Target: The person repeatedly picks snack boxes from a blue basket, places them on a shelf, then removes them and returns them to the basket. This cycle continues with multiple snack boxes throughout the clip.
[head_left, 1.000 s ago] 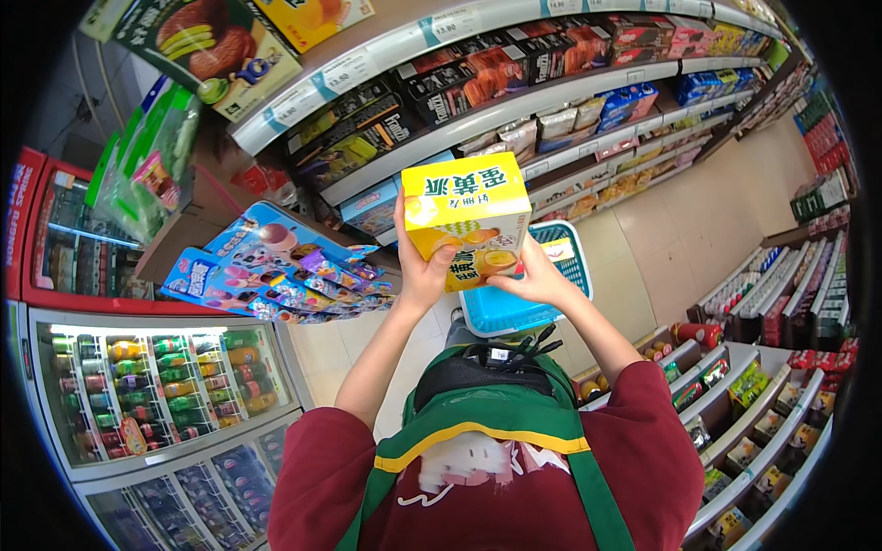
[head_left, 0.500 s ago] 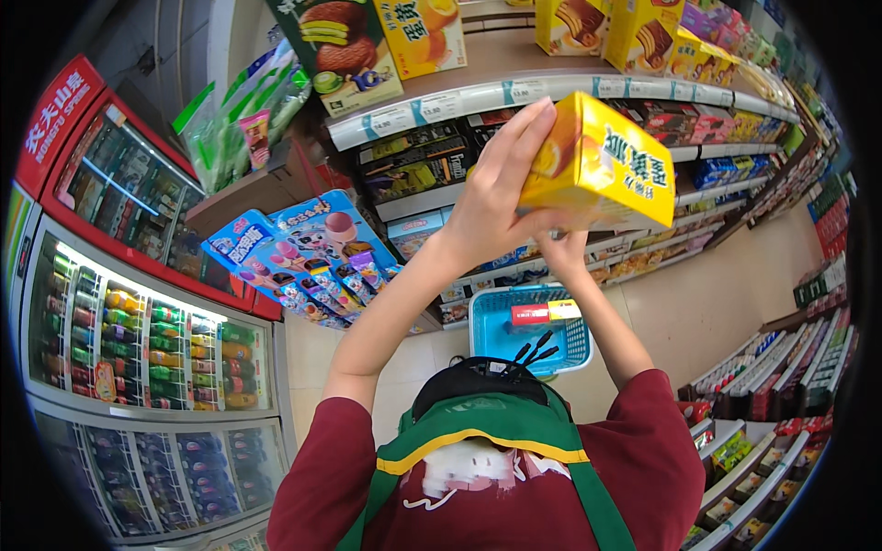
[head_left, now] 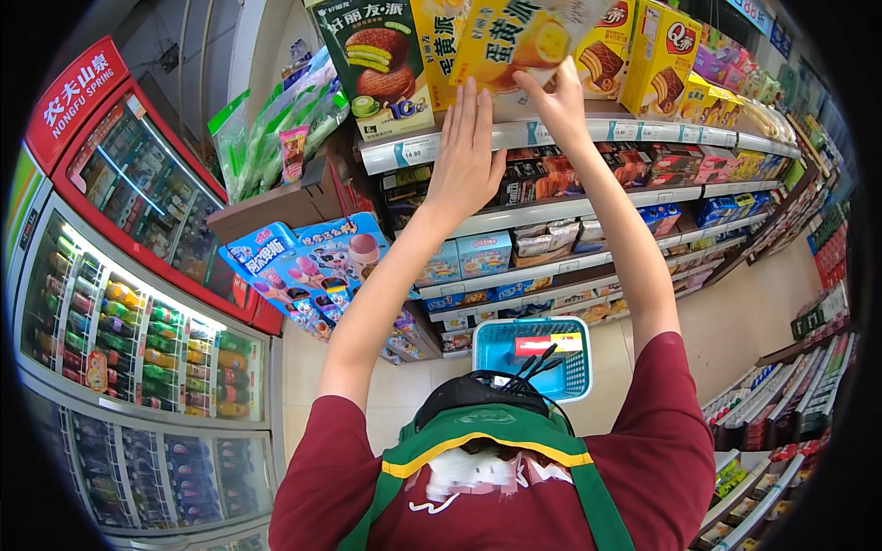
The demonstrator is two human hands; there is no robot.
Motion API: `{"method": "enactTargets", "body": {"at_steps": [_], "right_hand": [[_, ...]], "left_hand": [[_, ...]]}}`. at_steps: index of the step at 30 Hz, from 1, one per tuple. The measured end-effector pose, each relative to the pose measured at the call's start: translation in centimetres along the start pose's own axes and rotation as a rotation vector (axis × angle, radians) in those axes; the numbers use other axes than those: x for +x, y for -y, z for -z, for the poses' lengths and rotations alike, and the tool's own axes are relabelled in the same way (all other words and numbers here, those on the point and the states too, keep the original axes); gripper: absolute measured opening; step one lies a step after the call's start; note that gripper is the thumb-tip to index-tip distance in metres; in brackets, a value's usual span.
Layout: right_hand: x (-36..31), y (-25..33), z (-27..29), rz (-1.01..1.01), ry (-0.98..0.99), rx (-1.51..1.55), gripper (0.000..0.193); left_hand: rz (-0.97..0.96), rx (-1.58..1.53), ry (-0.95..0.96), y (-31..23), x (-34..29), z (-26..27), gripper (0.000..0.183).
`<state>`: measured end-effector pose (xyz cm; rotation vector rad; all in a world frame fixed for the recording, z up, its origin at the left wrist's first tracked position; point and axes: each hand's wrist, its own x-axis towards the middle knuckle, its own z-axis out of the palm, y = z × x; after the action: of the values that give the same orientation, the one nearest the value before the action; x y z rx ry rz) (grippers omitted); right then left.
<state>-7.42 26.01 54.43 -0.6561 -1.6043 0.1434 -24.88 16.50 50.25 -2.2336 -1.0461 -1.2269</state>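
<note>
A yellow snack box with a picture of a round filled cake stands tilted at the top shelf's front, overlapping another yellow box behind it. My right hand grips its lower right part, thumb across the front face. Stretched out flat, my left hand has its fingertips at the box's lower left corner and grasps nothing. To the left stands a dark green box with green-filled cakes. A blue basket on the floor holds a red and yellow box.
More yellow boxes line the top shelf to the right. Its white price rail runs below my hands, above shelves of packaged snacks. A blue snack display and glass-door drink fridges stand left. Other racks stand right.
Both hands have carried the yellow box up and left onto the top shelf, and its front has turned into view. My left hand has slid from its side to its lower edge.
</note>
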Motion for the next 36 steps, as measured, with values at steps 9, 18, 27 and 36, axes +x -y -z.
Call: {"method": "enactTargets", "body": {"at_steps": [9,18,27,36], "right_hand": [[0.2,-3.2,-3.4,-0.141,0.195,0.100,0.066],[1.1,-3.3,-3.8,0.005,0.410,-0.082,0.069],[3.3,-2.9,-4.1,-0.683,0.592,0.860,0.089],[3.1,-2.9,-4.3,-0.729,0.570,0.802,0.080]], "left_hand": [[-0.015,0.165,0.073,3.8,-0.5,-2.8,0.089],[0.058,0.293,0.113,4.7,-1.0,-4.5,0.081],[-0.001,0.257,-0.003,5.6,-1.4,-5.7,0.086],[-0.009,0.317,-0.048,5.7,-1.7,-6.2,0.085]]}}
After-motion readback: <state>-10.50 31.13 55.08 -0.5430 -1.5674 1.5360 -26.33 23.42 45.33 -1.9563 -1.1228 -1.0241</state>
